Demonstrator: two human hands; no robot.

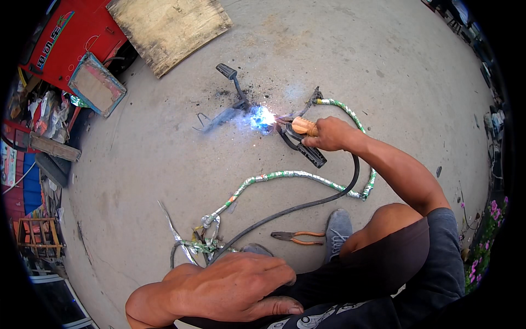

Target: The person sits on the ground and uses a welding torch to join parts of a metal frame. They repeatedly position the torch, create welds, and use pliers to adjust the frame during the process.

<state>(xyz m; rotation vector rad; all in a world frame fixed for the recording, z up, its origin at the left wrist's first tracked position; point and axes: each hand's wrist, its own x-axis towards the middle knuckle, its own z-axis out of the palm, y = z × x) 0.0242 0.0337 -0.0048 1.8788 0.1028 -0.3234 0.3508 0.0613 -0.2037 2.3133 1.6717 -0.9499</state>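
Note:
My right hand (331,133) is closed around the copper-coloured handle of a welding electrode holder (304,126). A bright blue-white arc (262,117) burns just left of its tip, with sparks and smoke hiding the metal there. Beyond the glare lies a dark metal pedal arm (236,86) with a black pad. Another black ribbed pedal pad (312,155) lies just below my right hand. To the upper right, a dark clamp (316,96) ends a foil-wrapped cable (280,175). My left hand (235,288) rests over my left knee, holding nothing, thumb apart from the fingers.
A black cable (296,207) curves from the holder toward my left foot. Orange-handled pliers (297,238) lie beside my right shoe (338,233). A wooden board (170,30), a red vehicle (71,41) and clutter stand left. Pink flowers (482,252) grow at right.

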